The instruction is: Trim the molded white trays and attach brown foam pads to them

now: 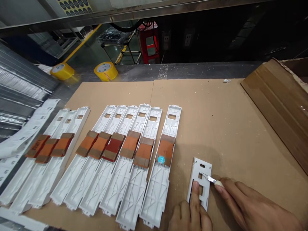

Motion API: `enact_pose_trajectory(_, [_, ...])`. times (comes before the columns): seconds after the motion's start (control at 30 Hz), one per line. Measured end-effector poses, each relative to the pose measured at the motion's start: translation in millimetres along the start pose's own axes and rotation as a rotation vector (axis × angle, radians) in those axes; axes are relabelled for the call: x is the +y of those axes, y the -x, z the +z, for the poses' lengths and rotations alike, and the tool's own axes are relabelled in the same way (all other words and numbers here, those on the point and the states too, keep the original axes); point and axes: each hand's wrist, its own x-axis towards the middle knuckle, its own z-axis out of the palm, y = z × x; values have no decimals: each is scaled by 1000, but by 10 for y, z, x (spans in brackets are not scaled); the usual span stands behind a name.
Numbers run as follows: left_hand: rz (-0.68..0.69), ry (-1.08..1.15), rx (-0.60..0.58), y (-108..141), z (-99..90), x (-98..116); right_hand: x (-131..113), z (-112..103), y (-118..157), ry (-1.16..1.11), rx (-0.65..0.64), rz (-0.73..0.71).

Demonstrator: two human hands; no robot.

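A short white plastic plate (203, 170) with cut-out openings lies on the brown board near the bottom right. My left hand (190, 215) presses its lower end flat, with one finger over an opening. My right hand (252, 205) pinches a small blade tool (211, 179), whose metal tip touches the edge of an opening in the plate. To the left lie several long white plastic covers (134, 166) side by side, each with an orange-brown taped patch across its middle. The nearest cover (160, 173) carries a round blue sticker (161, 159).
A folded cardboard box (276, 102) lies at the right edge. Two yellow tape rolls (105, 71) sit at the back left on the metal bench. More white covers (21, 134) are piled at the far left. A red stool (149, 41) stands behind the bench.
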Motion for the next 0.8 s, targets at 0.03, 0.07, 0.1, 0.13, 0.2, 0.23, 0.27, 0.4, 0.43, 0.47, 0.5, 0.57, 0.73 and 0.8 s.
enact_pose_trajectory(0.03, [8,1,1,3,2,1,7,4,0,0,-5,-2])
enact_pose_trajectory(0.07, [10,-2,7,5,2,0,13,11,2,-1,-14,-9])
enact_pose_trajectory(0.1, [9,-4,10,6,0,-1,20,19,7,-5,-27,-19])
enact_pose_trajectory(0.13, [8,-5,11,4,-3,-3,26,28,13,-9,-38,-21])
enact_pose_trajectory(0.2, [0,0,10,0,-10,-8,38,41,24,-18,-61,0])
enact_pose_trajectory(0.23, [3,3,5,-1,-12,-10,43,42,24,-23,-75,11])
enact_pose_trajectory(0.27, [12,7,-2,-1,-11,-10,49,38,18,-29,-78,12])
enact_pose_trajectory(0.4, [10,1,3,35,25,19,86,-39,-97,-25,-67,19])
enact_pose_trajectory(0.43, [-15,0,3,51,38,28,101,-71,-149,-23,-57,11])
enact_pose_trajectory(0.47, [-44,-4,-4,68,47,34,119,-106,-208,-19,-45,-8])
enact_pose_trajectory(0.5, [-58,-10,-20,84,52,34,140,-141,-272,-16,-34,-31])
enact_pose_trajectory(0.57, [-14,-26,-67,107,45,8,187,-205,-406,-17,-13,-91])
enact_pose_trajectory(0.73, [156,-43,-101,129,1,-112,320,-287,-707,-91,-49,-234])
enact_pose_trajectory(0.8, [153,-38,-105,144,12,-113,372,-301,-810,-154,-56,-185])
